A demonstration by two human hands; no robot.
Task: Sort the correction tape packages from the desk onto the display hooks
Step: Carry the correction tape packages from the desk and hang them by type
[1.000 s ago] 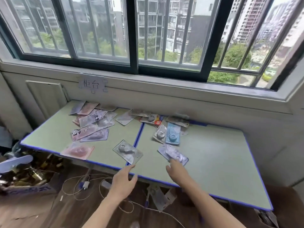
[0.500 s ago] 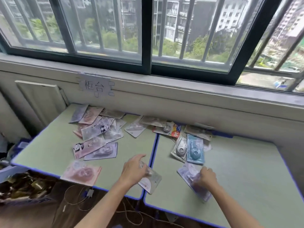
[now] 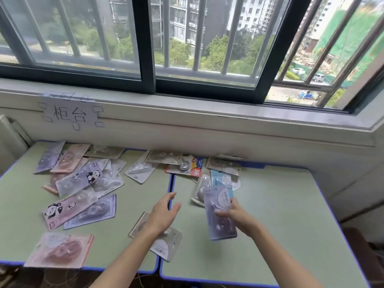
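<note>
Two bare forearms are being shown rising from the bottom edge of the head view, with no sleeves, watch or bracelet being worn. The left hand [image 3: 163, 216] and right hand [image 3: 236, 217] are being seen ungloved; no rings are being made out on the fingers.

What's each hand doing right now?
Left hand: open, fingers straight, above a grey package, holding nothing.
Right hand: grips a purple package, lifted off the desk.

Packages [image 3: 81, 206] lie scattered on desk [image 3: 280, 215] below window [image 3: 187, 48].
</note>
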